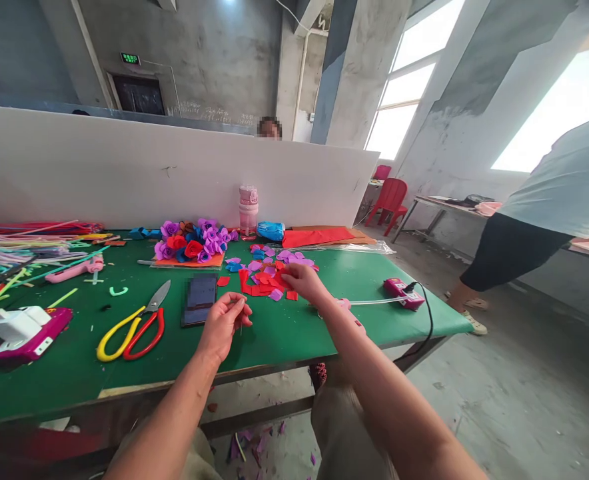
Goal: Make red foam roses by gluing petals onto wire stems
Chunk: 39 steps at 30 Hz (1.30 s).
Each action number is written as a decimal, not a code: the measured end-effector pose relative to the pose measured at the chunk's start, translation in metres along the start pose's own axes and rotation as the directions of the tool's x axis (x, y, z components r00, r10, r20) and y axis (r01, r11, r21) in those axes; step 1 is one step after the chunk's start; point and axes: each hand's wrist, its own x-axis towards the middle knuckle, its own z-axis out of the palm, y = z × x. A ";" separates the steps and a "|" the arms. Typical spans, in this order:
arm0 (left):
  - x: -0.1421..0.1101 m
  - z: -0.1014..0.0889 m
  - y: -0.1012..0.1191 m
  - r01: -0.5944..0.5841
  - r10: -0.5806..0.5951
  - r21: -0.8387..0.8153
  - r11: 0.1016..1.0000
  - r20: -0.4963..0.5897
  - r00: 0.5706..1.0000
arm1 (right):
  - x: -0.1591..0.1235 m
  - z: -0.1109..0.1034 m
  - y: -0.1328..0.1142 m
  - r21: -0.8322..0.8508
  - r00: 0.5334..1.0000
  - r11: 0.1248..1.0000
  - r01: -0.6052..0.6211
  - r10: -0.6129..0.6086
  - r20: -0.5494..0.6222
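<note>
My left hand (228, 319) is closed in a pinch above the front of the green table (269, 333). A thin stem-like thing shows under its fingers, too small to make out. My right hand (304, 281) reaches into the scattered paper petals (262, 285), fingertips drawn together on a red petal (280, 277). Purple and blue petals lie among the red ones. Beyond my left hand, paper roses (193, 249) in purple, red and blue sit on an orange sheet. A dark phone (200, 298) lies left of that hand. Under my right forearm, a pink glue gun (344, 305) is partly hidden.
Scissors (139, 323), a second pink glue gun (77, 269), a power strip (29, 337) and pipe cleaners (19, 250) lie left. A pink bottle (248, 210) stands by the white partition (174, 173). A corded power strip (404, 293) sits right. A person (549, 193) stands beyond.
</note>
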 end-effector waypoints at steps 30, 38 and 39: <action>-0.011 0.010 0.010 -0.102 0.099 0.259 0.960 0.022 0.995 | -0.076 0.023 -0.035 0.491 0.987 0.870 0.052 -0.118 0.106; -0.010 0.009 0.006 -0.056 0.038 0.284 0.957 0.066 0.997 | -0.070 0.024 -0.031 0.558 0.996 0.830 0.014 -0.063 0.070; -0.010 0.008 0.005 -0.049 0.029 0.281 0.958 0.073 0.997 | -0.068 0.023 -0.030 0.569 0.997 0.822 0.011 -0.054 0.058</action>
